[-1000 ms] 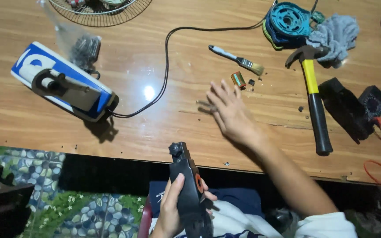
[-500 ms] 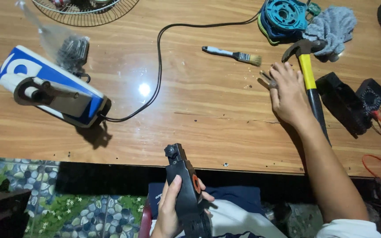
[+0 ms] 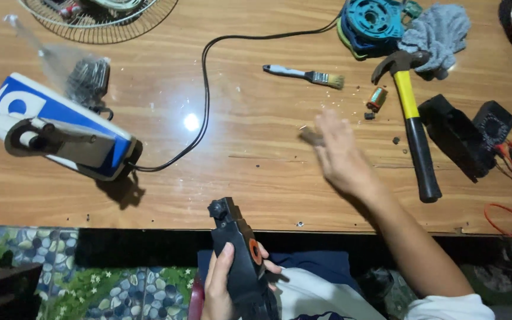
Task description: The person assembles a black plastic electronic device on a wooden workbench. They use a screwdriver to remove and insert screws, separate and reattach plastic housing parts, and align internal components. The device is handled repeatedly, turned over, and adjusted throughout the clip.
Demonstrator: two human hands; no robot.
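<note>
Left hand (image 3: 220,284) is wrapped around a black plastic housing (image 3: 241,261) with an orange round bit on its side, thumb along the left edge, fingers curled round the right. It's held upright over my lap, just off the near edge of the wooden table (image 3: 149,195), top end poking up level with the edge.

Right hand (image 3: 342,157) is out over the table, palm down, fingers loosely spread and blurred. It's not closed on anything as far as I can see. There's something small and dark at my fingertips but it's too smeared to tell what.

Progress-wise, I'd say I'm mid-teardown: parts are out all over the table and nothing looks like it's going back together yet. Just beyond my right hand are a small copper-coloured cylinder (image 3: 377,98) and a few tiny dark bits. To the right lies a yellow-handled hammer (image 3: 413,124), past it two black box-shaped parts (image 3: 466,133) with red wires. Further back are a small paintbrush (image 3: 306,75), a blue round spool-like part (image 3: 374,21) and a grey rag (image 3: 440,29). Over on the left sits a blue and white appliance body (image 3: 54,127) with its black cord (image 3: 205,77) looping across the table.
</note>
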